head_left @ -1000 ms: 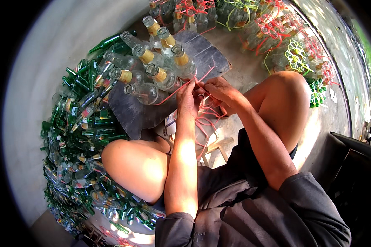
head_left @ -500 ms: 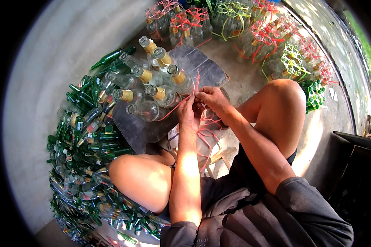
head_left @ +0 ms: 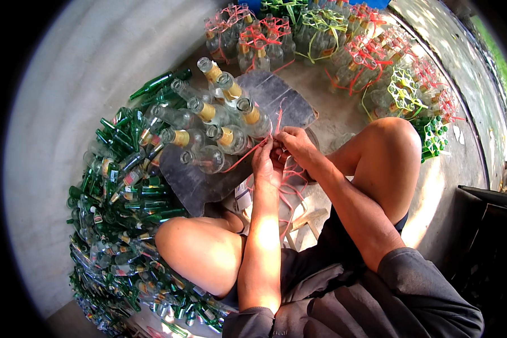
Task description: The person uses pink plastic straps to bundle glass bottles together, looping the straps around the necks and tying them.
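Several clear glass bottles, most with gold neck labels, stand in a tight cluster on a dark board in front of me. A red plastic strap runs low along the cluster's near side to my hands. My left hand is closed with its fingertips pinching the strap beside the nearest bottles. Close against it on the right, my right hand also pinches the strap, and a thin free end sticks up between them. Loose red strands hang below my hands. Whether a knot lies under the fingers is hidden.
Loose green and clear bottles form a big heap on the left against a pale wall. Bundles of clear bottles tied with red strap and yellow-green strap stand beyond and to the right. My bent knees flank the work.
The whole view has shifted slightly, so everything sits a little lower and farther right. Both hands stay pinched on the strap beside the bottles, with only small finger movement.
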`<control>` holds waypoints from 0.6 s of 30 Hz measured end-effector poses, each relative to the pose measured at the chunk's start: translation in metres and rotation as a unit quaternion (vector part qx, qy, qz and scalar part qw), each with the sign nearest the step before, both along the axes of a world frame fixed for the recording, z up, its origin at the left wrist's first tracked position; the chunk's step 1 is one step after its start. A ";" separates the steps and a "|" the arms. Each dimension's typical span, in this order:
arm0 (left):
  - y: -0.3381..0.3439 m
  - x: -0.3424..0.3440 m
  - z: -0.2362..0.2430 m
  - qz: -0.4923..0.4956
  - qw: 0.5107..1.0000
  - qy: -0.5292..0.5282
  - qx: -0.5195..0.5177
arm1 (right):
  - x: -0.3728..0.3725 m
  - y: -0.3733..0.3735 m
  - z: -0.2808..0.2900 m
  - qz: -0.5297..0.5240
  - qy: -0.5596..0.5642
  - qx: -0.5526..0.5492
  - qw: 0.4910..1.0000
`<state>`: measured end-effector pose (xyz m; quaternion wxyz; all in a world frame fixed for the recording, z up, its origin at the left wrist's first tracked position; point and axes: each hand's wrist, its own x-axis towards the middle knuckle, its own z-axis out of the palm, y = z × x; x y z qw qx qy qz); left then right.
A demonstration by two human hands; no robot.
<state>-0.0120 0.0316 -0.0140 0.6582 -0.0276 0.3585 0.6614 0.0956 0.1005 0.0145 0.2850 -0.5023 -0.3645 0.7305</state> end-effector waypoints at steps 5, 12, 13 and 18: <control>0.003 0.000 -0.007 -0.026 0.999 -0.022 0.033 | 0.005 0.001 -0.005 0.007 -0.012 0.022 1.000; 0.001 0.004 -0.007 0.007 0.998 -0.050 0.043 | 0.005 0.000 -0.006 -0.014 -0.035 0.037 0.999; 0.000 0.004 -0.007 0.010 0.998 -0.052 0.042 | 0.004 0.002 -0.007 -0.020 -0.047 0.040 0.998; -0.002 0.007 0.000 0.024 0.998 -0.032 0.050 | 0.005 0.001 -0.014 -0.021 -0.059 0.135 0.989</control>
